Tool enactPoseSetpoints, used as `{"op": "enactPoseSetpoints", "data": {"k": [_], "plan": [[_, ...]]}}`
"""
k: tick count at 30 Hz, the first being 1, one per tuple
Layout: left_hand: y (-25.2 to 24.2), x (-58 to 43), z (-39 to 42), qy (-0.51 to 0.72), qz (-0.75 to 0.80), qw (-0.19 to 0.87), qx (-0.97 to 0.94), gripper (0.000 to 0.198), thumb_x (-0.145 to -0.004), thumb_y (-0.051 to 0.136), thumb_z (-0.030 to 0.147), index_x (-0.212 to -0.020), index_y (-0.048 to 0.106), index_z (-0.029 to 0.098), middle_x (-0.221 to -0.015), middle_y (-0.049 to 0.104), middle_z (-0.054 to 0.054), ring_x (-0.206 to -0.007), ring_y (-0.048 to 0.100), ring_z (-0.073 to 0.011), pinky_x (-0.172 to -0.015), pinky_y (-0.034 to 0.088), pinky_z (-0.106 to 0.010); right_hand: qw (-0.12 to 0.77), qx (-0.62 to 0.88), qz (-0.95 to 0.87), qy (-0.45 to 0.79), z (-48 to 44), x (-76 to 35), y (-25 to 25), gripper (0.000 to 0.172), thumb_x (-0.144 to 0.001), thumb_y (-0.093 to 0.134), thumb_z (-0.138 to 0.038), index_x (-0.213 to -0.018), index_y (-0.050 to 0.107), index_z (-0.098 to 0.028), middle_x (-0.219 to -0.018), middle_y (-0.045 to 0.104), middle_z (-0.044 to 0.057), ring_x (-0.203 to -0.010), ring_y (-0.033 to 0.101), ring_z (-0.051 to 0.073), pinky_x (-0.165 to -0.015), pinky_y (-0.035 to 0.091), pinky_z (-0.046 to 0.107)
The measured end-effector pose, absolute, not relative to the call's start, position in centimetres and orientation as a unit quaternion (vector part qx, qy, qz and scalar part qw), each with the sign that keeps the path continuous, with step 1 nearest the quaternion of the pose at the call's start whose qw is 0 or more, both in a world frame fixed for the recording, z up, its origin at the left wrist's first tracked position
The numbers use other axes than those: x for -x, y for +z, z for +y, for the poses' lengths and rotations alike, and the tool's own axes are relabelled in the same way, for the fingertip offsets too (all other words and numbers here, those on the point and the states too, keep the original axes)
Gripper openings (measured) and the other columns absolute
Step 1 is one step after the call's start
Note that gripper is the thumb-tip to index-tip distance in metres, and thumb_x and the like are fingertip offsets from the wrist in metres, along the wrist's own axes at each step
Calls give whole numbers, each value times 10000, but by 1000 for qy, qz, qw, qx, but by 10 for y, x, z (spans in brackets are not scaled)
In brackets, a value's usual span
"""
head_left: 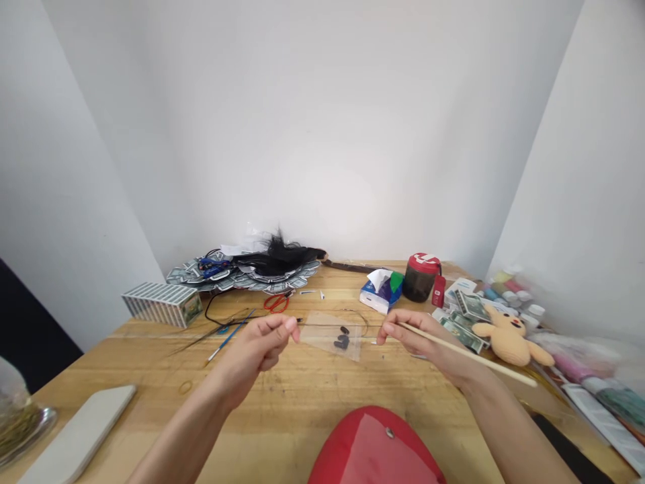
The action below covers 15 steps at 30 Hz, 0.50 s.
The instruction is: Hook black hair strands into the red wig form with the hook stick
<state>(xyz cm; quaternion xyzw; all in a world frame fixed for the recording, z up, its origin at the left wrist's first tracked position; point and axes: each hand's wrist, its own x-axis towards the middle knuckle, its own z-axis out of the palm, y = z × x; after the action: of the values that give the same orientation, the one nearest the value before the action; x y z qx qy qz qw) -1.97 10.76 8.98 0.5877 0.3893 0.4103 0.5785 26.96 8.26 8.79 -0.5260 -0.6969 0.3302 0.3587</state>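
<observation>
My left hand point(269, 341) is closed in a pinch at the middle of the view, above the table. Across the gap my right hand point(408, 334) is also closed, with a slim pale wooden stick point(468, 353) in it that slants down to the right over my wrist. Two thin lines of a stretched band point(332, 326), like a rubber band, run between my fingertips. Below them lies a clear plastic bag point(327, 321) with small dark pieces point(342, 341) in or on it. Both hands are apart from the table.
Red-handled scissors point(276, 304), a blue paintbrush point(222, 344) and a yellow band point(185, 387) lie left. A tissue pack point(381, 296), dark red-lidded jar point(422, 279) and plush toy point(511, 336) stand right. Black hair point(287, 255) lies behind; a red rounded object point(375, 447) is in front.
</observation>
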Motion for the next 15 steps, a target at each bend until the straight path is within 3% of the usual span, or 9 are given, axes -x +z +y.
{"op": "enactPoseSetpoints", "data": {"k": [5,10,13,15], "plan": [[90,39,124,506,388,594,-490,461,-616,846,542,-679,567,180,-554,255,112,-477,117,-71,-404,136,-165,388,582,-658,277,95,-286,75,394,-912,523,-518,-748,678,-195,-555,469,-41,-467,344,120,-450,245,254],[81,36,133,555,396,594,-426,376,-639,866,453,-723,633,170,-754,572,29,-615,457,-81,-507,352,-150,392,600,-668,198,100,-281,71,347,-809,669,-504,-627,668,-208,-493,477,-32,-485,400,154,-493,257,274],[73,24,131,542,398,624,-398,378,-633,880,459,-745,660,173,-886,660,-9,-792,565,-118,-628,428,-169,403,565,-694,189,90,-258,77,290,-865,640,-463,-717,699,-220,-564,603,0,-541,501,189,-534,344,294],[68,12,125,526,384,654,-385,421,-590,900,486,-720,648,176,-948,689,-31,-891,601,-148,-727,464,-201,414,521,-719,200,79,-237,80,291,-903,602,-467,-778,725,-235,-786,739,48,-742,622,241,-680,458,343]]}}
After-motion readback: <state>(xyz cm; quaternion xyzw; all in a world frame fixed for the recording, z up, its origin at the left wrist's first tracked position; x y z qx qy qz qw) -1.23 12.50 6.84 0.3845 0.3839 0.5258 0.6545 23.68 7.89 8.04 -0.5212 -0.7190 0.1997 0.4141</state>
